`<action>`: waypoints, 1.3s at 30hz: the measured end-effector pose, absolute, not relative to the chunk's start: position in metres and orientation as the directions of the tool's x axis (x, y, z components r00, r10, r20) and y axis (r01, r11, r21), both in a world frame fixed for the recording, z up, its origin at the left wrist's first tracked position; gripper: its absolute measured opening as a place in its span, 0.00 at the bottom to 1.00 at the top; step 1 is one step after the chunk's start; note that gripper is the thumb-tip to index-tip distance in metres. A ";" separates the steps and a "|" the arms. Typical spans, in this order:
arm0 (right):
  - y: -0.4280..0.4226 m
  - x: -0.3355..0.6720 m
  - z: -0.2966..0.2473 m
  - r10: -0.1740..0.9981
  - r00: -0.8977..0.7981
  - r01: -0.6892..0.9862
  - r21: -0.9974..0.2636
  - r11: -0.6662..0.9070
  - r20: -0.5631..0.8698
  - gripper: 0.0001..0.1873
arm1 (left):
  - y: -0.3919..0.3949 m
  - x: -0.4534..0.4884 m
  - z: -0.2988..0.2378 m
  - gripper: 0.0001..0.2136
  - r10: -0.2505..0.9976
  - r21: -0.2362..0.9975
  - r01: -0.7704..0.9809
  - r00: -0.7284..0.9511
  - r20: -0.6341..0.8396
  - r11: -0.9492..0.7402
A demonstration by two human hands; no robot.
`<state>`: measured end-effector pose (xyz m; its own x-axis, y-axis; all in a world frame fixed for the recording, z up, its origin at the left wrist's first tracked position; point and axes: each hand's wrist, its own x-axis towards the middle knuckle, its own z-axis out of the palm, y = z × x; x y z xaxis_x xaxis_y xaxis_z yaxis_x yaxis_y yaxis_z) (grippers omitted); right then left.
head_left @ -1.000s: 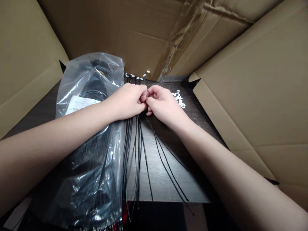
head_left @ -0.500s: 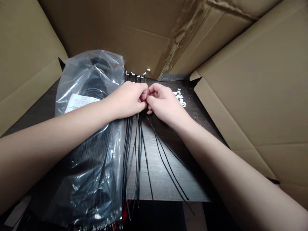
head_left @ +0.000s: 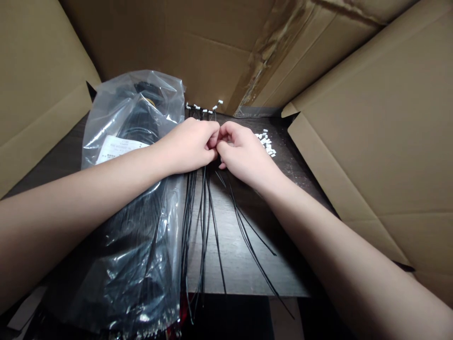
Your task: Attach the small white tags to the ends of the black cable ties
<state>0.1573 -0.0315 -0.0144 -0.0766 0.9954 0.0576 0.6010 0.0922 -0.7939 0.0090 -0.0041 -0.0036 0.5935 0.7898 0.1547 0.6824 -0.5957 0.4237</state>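
My left hand and my right hand meet at the middle of the dark table, fingertips pinched together. Thin black wires trail from beneath my right hand toward the table's front edge, and it seems to grip one of them. What my left fingers pinch is hidden behind them. Under my left hand lies a row of more black wires, with small white connectors at their far ends. A pile of loose white connectors sits just beyond my right hand.
A clear plastic bag full of black wires, with a white label, lies on the left under my left forearm. Cardboard walls stand at the back and both sides. The table ends at a front edge.
The wires below my right hand have swung and drawn closer together. Both hands keep their pinch at nearly the same place. The view has shifted slightly.
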 end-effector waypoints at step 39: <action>-0.034 0.157 -0.013 0.989 -0.090 0.671 -0.727 0.144 0.113 0.09 | -0.004 0.010 -0.004 0.06 0.789 0.397 0.694 0.595 0.155 -0.601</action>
<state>0.1569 -0.0342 -0.0126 -0.0904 0.9895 0.1128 0.6711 0.1442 -0.7272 0.0103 -0.0038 -0.0043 0.5947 0.7889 0.1548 0.6937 -0.6008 0.3971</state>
